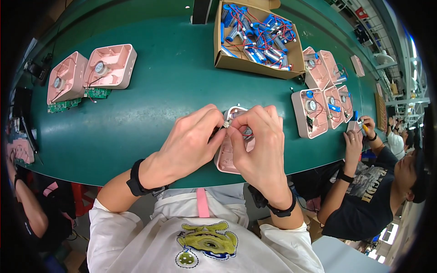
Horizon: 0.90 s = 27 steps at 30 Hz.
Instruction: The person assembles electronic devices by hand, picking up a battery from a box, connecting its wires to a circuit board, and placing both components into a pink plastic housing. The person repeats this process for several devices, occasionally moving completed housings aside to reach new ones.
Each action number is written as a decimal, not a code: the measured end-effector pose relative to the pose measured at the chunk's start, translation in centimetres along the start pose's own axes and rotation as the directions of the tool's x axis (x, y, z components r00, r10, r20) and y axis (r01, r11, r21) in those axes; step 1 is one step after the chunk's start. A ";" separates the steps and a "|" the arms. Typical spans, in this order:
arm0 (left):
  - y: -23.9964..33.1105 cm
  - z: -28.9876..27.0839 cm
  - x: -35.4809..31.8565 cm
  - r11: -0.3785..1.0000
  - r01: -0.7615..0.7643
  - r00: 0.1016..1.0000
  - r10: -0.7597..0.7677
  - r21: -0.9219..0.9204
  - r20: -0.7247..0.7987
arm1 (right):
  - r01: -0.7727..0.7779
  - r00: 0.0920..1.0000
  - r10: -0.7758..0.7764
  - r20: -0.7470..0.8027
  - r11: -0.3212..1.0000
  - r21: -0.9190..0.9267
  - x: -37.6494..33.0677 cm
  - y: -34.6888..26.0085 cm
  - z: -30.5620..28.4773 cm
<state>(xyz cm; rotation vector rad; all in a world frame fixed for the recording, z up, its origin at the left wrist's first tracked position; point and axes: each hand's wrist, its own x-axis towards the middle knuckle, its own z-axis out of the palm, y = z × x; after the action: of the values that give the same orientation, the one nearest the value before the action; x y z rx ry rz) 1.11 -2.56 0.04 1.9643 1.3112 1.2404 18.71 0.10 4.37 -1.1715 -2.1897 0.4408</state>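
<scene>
In front of me, a pink plastic housing (224, 160) rests on the green bench, largely covered by my hands. Over its far end, my left hand (184, 143) pinches a small white wire connector (226, 123) between thumb and fingers. My right hand (260, 143) is also closed in a pinch at the connector, its thumb and forefinger tips meeting there. Its other fingers are curled. Part of the housing's inside, with a round part and a red wire, shows under my right hand. The exact fit of the connector is hidden by the fingertips.
An open cardboard box (259, 72) full of blue-wrapped cylindrical batteries with red leads stands beyond. Pink housings with speakers sit at left (123, 77) and right (304, 125), green circuit boards (63, 105) beside the left ones. A co-worker's hands (354, 141) work at the right.
</scene>
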 end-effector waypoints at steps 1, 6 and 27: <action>0.0 0.0 0.0 1.000 -0.014 1.000 0.014 0.021 0.007 | -0.005 1.000 0.005 -0.006 1.000 -0.011 0.1 -0.1 0.0; 0.1 0.2 0.6 0.999 -0.019 1.000 0.019 -0.047 0.000 | 0.046 0.998 -0.042 0.041 0.993 -0.106 -0.2 0.1 -0.3; 1.0 -2.2 1.7 0.917 0.364 0.875 -0.277 -0.162 0.397 | -0.146 0.987 0.162 -0.015 0.843 -0.518 -7.9 5.2 -2.2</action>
<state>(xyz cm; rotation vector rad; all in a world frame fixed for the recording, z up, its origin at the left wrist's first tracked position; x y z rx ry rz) -0.08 -1.67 2.63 1.6278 1.1789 0.7771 26.71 -3.61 0.40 -1.6406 -2.3217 -0.0905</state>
